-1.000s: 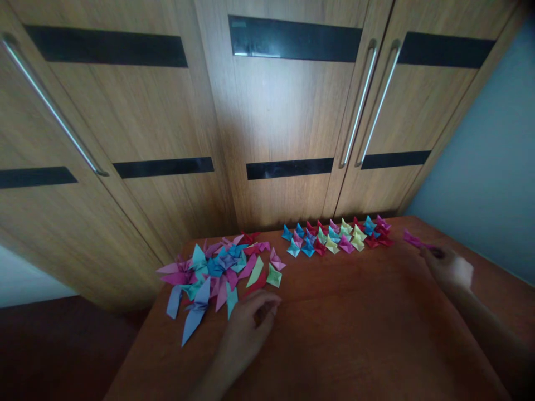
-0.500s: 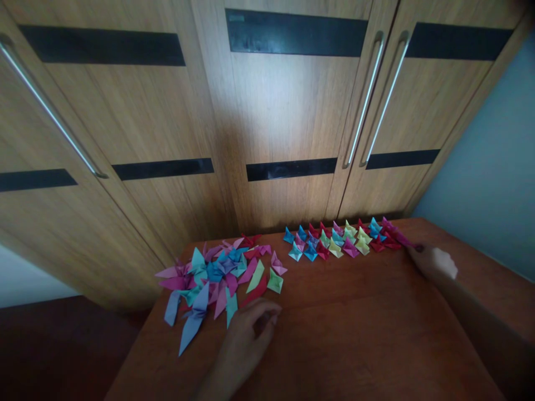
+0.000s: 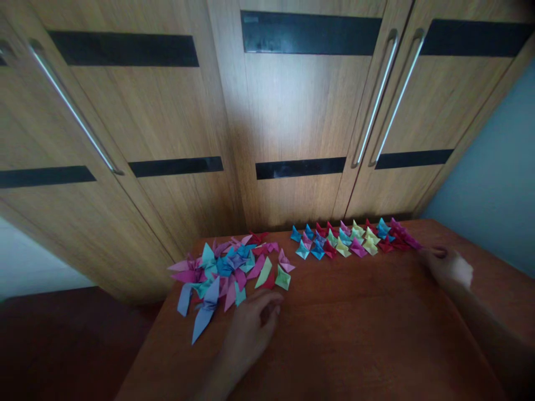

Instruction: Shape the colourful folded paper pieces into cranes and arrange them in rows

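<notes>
My left hand (image 3: 249,329) rests on the wooden table (image 3: 355,334) with its fingers loosely bent and nothing in them. Its fingertips lie just below a loose pile of folded paper pieces (image 3: 228,266) in pink, blue, teal and green. My right hand (image 3: 448,267) is at the right end of a tidy row of small folded paper shapes (image 3: 346,240). Its fingers are pinched at the tip of a pink folded piece (image 3: 411,240) that lies at the end of the row.
A wooden wardrobe (image 3: 292,122) with long metal handles (image 3: 378,97) and black strips stands right behind the table. A pale blue wall (image 3: 497,184) is on the right. The table's left edge drops to a dark floor (image 3: 62,345).
My right hand carried the pink piece from off to the right up to the end of the row. My left hand stayed by the pile. The camera shifted slightly.
</notes>
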Demonstrator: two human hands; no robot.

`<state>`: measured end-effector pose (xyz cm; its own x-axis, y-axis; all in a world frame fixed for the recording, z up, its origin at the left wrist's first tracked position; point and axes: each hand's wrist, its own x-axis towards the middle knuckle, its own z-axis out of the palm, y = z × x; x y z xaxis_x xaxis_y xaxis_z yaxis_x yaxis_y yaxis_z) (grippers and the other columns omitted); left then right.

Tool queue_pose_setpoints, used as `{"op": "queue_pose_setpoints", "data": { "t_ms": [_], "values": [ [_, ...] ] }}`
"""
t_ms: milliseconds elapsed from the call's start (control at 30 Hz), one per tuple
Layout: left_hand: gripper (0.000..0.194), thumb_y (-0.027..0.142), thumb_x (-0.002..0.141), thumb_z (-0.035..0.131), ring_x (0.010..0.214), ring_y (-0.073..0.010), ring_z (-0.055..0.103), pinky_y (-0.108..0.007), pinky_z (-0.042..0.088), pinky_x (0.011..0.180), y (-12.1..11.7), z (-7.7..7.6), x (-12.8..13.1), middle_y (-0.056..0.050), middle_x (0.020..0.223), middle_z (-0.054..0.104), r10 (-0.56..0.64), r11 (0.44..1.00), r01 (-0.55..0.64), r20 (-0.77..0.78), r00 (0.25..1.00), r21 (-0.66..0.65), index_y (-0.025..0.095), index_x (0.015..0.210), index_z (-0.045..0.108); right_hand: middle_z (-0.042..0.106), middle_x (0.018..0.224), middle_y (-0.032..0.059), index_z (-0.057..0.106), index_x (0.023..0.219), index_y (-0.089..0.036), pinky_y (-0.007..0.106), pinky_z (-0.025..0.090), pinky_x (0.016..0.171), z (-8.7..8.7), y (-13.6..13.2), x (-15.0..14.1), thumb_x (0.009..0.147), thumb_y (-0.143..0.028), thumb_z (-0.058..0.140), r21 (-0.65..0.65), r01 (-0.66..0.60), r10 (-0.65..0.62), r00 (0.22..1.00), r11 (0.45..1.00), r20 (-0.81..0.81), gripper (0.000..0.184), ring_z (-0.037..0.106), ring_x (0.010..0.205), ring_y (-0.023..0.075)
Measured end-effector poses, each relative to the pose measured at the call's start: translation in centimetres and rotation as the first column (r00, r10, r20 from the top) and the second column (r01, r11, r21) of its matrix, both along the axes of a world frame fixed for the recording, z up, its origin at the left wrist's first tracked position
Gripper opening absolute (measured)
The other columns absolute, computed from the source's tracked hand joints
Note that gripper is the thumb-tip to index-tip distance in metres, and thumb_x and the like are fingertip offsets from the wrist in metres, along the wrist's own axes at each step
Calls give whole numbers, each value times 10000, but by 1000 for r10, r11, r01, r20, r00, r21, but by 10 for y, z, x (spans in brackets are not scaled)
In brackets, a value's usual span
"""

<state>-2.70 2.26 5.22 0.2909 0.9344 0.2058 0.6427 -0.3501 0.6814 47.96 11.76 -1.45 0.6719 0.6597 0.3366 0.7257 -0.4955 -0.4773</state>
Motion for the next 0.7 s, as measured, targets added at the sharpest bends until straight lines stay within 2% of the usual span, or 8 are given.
{"op": "queue_pose_setpoints", "data": {
  "t_ms": [100,200,267,333,400,500,533,700],
  "values": [
    [250,173,840,469,944,-194,622,-314,488,842,8,5,-18,-36,1040,665,93,982,-70,-125,988,175,241,1007,641,687,877,169,654,1020,-154,332,419,614,4,-12,-21,767,-492,465,13,-12,12,999,1000,-42,462,628,770,267],
    [251,247,863,453,979,-233,606,-362,479,866,16,16,-51,-68,1063,655,290,919,-203,-230,929,338,215,1028,639,695,903,95,628,1035,-203,294,445,667,12,-24,-60,773,-469,487,74,-192,200,971,979,-129,399,640,804,226],
    [270,294,867,447,980,-255,602,-384,473,867,19,23,-75,-86,1066,652,418,871,-290,-286,862,398,197,1040,630,694,887,77,610,1054,-200,304,462,678,19,-31,-96,779,-493,484,124,-386,404,893,914,-200,421,645,778,224],
    [304,331,867,441,988,-269,600,-392,469,869,18,25,-96,-102,1088,643,495,843,-349,-338,801,409,181,1064,619,696,904,60,604,1040,-205,301,474,717,25,-36,-137,787,-491,493,121,-586,596,765,801,-243,398,649,803,217],
    [336,363,866,439,980,-269,610,-386,472,866,13,21,-110,-108,1108,638,505,851,-372,-378,776,371,174,1084,612,695,935,56,604,1026,-207,294,477,745,28,-38,-178,805,-449,483,107,-705,706,665,701,-246,350,647,840,210],
    [369,407,857,449,972,-260,623,-374,482,861,5,7,-121,-98,1108,641,453,888,-371,-388,802,271,181,1101,609,689,940,51,602,1053,-204,287,470,766,27,-35,-234,840,-373,443,26,-830,815,541,558,-208,315,642,851,190],
    [372,417,852,456,972,-256,625,-371,485,859,2,3,-122,-92,1104,642,432,900,-364,-377,819,239,186,1101,608,688,920,46,599,1070,-203,282,467,759,26,-32,-250,846,-346,437,-9,-842,826,530,539,-194,311,640,834,183],
    [371,436,832,490,998,-253,614,-389,486,880,-5,-10,-121,-77,1102,644,389,919,-353,-267,882,174,204,1098,606,665,994,47,629,1041,-226,268,426,812,18,-15,-311,830,-283,492,-51,-838,826,544,543,-150,258,605,926,177]
  ]
}}
